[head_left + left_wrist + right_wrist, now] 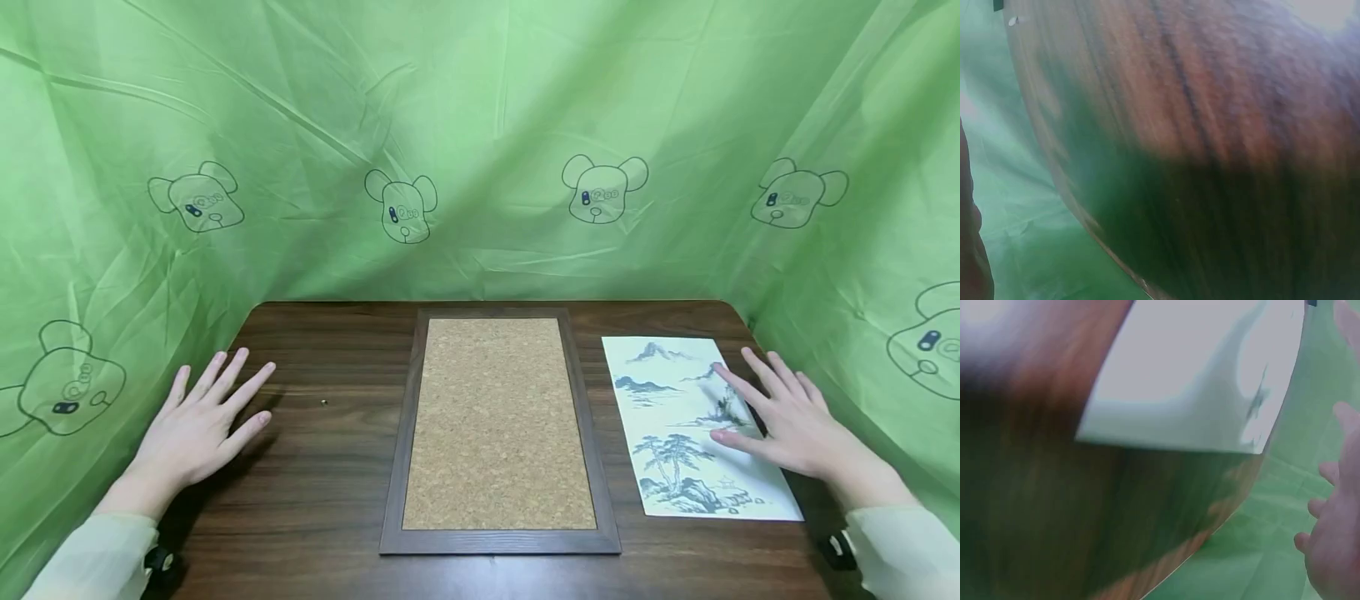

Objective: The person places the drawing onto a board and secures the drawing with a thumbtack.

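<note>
My left hand (189,432) is held over the left side of the table, fingers straight and spread, holding nothing. To its right lies a tiny shiny piece (324,402), too small to identify. A framed cork board (498,425) lies flat at the middle of the table, between the hands. Spread over the right part of a white sheet printed with a blue-grey landscape (675,408) is my right hand (798,429). It holds nothing, and whether it touches the sheet I cannot tell. The right wrist view shows this sheet (1166,381) too, blurred.
The dark wood-grain table (322,500) has rounded far corners. Green cloth (480,125) printed with bear outlines hangs behind it and along both sides. A black device shows under each sleeve cuff, left (159,560) and right (838,550).
</note>
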Demonstrator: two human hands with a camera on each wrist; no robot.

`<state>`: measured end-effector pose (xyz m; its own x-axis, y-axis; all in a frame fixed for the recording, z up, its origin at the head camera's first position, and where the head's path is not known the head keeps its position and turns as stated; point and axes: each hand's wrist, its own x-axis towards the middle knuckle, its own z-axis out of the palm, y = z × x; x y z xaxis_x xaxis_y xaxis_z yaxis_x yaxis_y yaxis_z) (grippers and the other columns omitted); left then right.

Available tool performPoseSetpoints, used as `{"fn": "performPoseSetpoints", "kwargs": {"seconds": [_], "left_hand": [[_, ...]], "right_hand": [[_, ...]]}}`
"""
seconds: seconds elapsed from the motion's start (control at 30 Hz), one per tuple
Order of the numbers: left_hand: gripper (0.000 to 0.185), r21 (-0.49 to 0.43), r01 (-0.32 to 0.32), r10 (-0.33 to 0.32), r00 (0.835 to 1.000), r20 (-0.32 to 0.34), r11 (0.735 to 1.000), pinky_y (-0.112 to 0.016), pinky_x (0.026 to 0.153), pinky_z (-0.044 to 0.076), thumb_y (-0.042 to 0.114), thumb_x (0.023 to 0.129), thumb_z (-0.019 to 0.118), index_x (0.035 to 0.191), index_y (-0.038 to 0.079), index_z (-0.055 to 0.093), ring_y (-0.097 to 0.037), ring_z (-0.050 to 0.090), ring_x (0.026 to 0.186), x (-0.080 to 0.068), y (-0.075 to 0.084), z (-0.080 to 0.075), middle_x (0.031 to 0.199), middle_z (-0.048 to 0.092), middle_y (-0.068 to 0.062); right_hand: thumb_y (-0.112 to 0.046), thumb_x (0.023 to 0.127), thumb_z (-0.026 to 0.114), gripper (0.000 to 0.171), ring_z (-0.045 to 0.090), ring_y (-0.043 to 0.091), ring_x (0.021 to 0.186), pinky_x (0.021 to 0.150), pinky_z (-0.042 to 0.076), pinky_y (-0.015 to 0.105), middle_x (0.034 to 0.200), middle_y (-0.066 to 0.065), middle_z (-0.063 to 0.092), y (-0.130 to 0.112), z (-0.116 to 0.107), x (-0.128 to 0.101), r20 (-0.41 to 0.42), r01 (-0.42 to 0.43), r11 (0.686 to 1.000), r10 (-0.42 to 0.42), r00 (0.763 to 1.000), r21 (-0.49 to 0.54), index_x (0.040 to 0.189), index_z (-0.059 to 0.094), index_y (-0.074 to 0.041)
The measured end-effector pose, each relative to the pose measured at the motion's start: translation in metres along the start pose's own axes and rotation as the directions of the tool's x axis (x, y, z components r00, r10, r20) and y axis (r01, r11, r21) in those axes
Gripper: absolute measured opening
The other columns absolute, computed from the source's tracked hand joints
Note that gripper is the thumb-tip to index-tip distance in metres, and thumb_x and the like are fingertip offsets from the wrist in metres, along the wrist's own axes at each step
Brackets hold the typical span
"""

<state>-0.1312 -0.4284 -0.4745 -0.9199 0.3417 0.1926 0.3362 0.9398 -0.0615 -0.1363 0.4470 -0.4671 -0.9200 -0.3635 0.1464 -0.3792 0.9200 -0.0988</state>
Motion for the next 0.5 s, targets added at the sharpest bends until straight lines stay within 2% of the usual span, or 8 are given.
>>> {"fn": "performPoseSetpoints", "kwargs": {"seconds": [0.3, 0.5], "left_hand": [[0.077, -0.05, 0.015, -0.017, 0.999, -0.033, 0.999, -0.07, 0.129, -0.008, 0.053, 0.111, 0.057, 0.177, 0.034, 0.021, -0.03, -0.004, 0.17, 0.012, 0.009, 0.0, 0.184, 0.007, -0.007], [0.076, -0.127, 0.048, -0.053, 0.998, -0.039, 0.991, -0.07, 0.128, -0.009, 0.051, 0.113, 0.054, 0.177, 0.032, 0.019, -0.037, 0.001, 0.169, 0.023, 0.022, -0.002, 0.184, 0.006, -0.009]], "right_hand": [[-0.051, 0.087, 0.089, 0.113, 0.004, 0.054, 0.165, 0.105, 0.017, 0.093, 0.182, 0.021, 0.006, -0.034, -0.004, 0.031, -0.02, 0.009, 0.988, -0.006, 1.0, 0.153, 0.176, 0.024, -0.027], [-0.046, 0.089, 0.089, 0.113, 0.004, 0.054, 0.165, 0.107, 0.011, 0.095, 0.183, 0.015, 0.005, -0.066, -0.004, 0.052, -0.033, -0.008, 0.948, 0.019, 0.999, 0.317, 0.177, 0.02, -0.032]]}}
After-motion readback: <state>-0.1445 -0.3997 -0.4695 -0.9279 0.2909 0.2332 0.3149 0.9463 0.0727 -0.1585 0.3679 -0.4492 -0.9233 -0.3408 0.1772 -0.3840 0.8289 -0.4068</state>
